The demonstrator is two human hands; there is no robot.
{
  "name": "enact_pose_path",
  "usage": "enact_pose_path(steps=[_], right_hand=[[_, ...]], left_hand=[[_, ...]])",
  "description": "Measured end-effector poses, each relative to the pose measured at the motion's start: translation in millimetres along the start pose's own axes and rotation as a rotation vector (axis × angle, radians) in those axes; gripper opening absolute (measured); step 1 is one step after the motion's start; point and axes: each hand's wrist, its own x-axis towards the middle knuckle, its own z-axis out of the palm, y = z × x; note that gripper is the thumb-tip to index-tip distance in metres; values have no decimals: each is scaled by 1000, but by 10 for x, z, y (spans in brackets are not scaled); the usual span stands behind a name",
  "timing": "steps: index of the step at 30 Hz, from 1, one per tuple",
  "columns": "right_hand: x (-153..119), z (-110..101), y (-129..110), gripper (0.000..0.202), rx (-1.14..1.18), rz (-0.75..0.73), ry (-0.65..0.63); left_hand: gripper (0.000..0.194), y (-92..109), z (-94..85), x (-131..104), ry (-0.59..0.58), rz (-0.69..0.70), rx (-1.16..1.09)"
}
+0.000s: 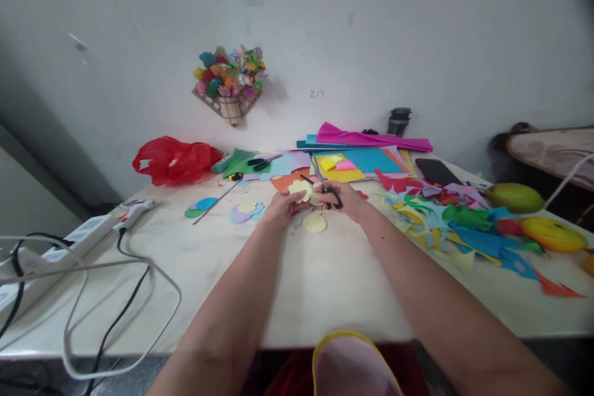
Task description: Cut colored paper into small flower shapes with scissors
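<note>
My left hand (282,206) pinches a pale yellow paper flower (300,189) with a scalloped edge. Closed around the black handles of a pair of scissors (331,195) is my right hand (349,199), close beside the flower. The scissor blades point up and away from me; whether they touch the paper is hard to make out. Just below the hands, a pale yellow paper circle (314,223) lies on the table. To the left are lilac and blue scalloped paper pieces (240,215) with a yellow one on top, and green and blue paper circles (206,203).
Coloured paper scraps (468,216) spread across the right, near a phone (437,171), a green mango (515,197) and a yellow fruit (553,234). A second pair of scissors (262,163) and a red plastic bag (174,161) lie at the back. Cables and a power strip (88,232) occupy the left.
</note>
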Motion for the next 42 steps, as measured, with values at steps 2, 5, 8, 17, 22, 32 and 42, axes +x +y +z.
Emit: enact_pose_path(steps=[2, 5, 8, 17, 22, 32, 42], right_hand=[[-5, 60, -22, 40, 9, -15, 45], [-30, 145, -75, 42, 45, -35, 88], [-52, 192, -126, 43, 85, -33, 140], [-2, 134, -121, 43, 142, -60, 203], [15, 96, -128, 43, 159, -88, 241], [25, 125, -122, 44, 129, -73, 241], [-13, 134, -97, 44, 30, -43, 114]], left_hand=[[27, 1, 20, -6, 8, -29, 24], [25, -3, 41, -12, 6, -56, 67], [25, -17, 47, -9, -22, -45, 106], [26, -30, 96, -14, -59, -32, 125], [47, 41, 110, 10, 23, -93, 70], [27, 30, 76, -21, -62, -40, 117], [23, 12, 24, 0, -46, -12, 76]])
